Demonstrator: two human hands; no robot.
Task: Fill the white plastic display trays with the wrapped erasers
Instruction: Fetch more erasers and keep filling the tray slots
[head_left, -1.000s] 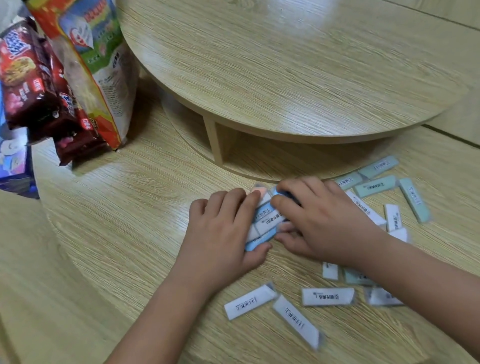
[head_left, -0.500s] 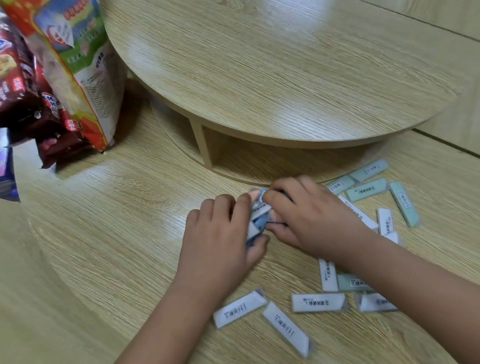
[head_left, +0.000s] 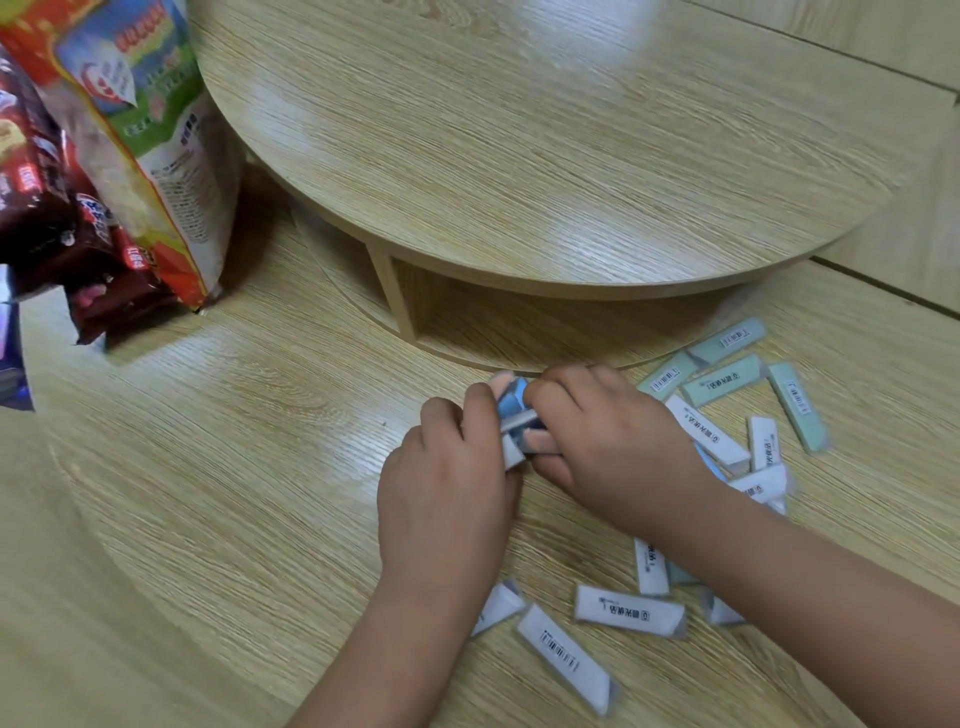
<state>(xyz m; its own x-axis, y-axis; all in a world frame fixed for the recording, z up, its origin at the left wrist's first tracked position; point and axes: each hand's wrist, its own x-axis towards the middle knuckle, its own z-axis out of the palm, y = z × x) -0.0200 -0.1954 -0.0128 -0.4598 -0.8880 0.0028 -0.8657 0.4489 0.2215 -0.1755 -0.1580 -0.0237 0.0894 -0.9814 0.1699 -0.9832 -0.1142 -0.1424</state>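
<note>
My left hand (head_left: 447, 483) and my right hand (head_left: 608, 441) press together on a small bundle of wrapped erasers (head_left: 517, 415), blue and white, held between the fingers just above the wooden surface. Most of the bundle is hidden by my fingers. Loose wrapped erasers lie around: several green ones (head_left: 722, 387) to the right, white ones (head_left: 706, 434) beside my right wrist, and more white ones (head_left: 628, 610) near the front edge. I see no white display tray in this view.
A raised round wooden shelf (head_left: 519, 156) stands behind my hands, with a gap under it. Snack bags (head_left: 135, 140) lean at the far left. The lower tabletop's curved edge (head_left: 104, 530) runs along the left and front.
My hands have drawn closer together and tipped the bundle of erasers up from lying flat. The view has shifted a little; the loose erasers have not moved.
</note>
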